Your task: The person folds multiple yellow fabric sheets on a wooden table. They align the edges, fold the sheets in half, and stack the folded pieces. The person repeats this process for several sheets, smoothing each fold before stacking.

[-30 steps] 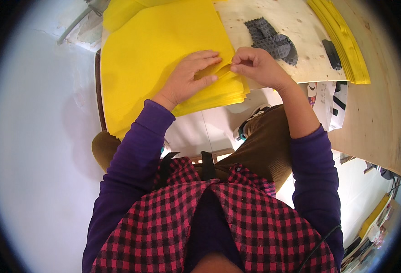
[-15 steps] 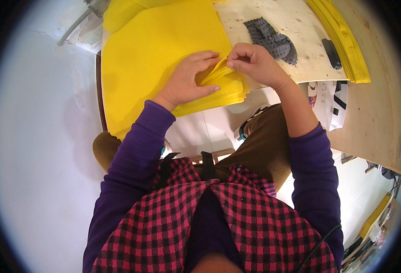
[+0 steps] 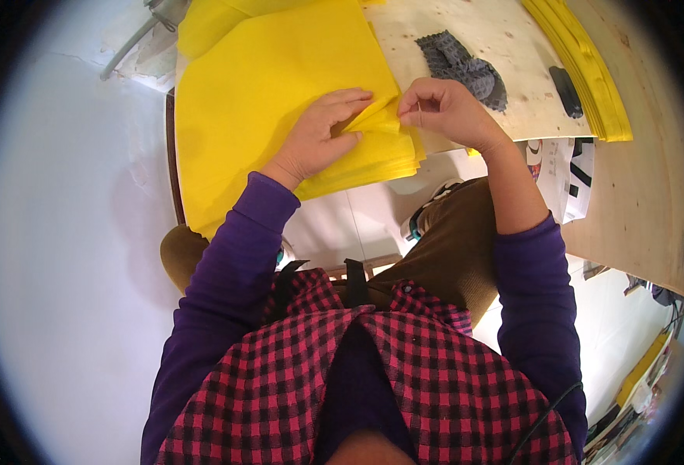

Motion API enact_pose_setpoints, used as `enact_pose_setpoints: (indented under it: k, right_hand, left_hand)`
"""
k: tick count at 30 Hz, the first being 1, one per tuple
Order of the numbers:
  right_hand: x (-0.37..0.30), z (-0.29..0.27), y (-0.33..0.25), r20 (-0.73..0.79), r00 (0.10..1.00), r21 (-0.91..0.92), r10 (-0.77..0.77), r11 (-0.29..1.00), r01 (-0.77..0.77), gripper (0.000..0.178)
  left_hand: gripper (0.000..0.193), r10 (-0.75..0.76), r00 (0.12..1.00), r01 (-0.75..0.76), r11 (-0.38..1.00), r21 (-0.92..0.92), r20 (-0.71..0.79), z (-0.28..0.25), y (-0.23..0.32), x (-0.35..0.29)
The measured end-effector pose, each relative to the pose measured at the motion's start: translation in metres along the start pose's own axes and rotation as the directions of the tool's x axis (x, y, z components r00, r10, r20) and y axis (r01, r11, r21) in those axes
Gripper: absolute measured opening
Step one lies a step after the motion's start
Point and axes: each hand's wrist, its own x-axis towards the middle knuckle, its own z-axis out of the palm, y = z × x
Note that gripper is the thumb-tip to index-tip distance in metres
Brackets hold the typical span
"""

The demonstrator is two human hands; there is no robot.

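A stack of yellow fabric sheets (image 3: 257,101) lies at the table's near left, its layered edges hanging toward me. My left hand (image 3: 323,136) rests on top, thumb and fingers apart on either side of a raised fold. At the right edge of that fold, my right hand (image 3: 447,112) pinches the top yellow fabric sheet (image 3: 381,118) between thumb and forefinger. The exact bit between the fingertips is partly covered.
A crumpled dark grey cloth (image 3: 466,70) lies beyond my right hand. Farther right are a black oblong object (image 3: 565,91) and a folded yellow fabric pile (image 3: 590,70) along the wooden table (image 3: 528,46). A white printed bag (image 3: 567,174) stands below the table's edge.
My right hand has shifted slightly right, drawing the pinched fabric edge with it. The fold now lies wider and lower, and my left thumb has pulled back a little.
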Motion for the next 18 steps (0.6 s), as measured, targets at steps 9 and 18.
enact_pose_setpoints:
  k: [9,18]
  right_hand:
    - [-0.011,0.0,0.009,0.077,0.996,0.093,-0.047,0.995,0.039,0.02]
    - [-0.005,0.005,0.015,0.145,0.988,0.043,0.047,0.998,-0.054,0.017]
  left_hand:
    - [0.035,-0.052,0.998,0.053,0.998,0.022,-0.037,0.001,-0.004,-0.003]
    - [0.032,-0.042,0.999,0.042,0.999,0.022,-0.02,0.0,-0.008,-0.004]
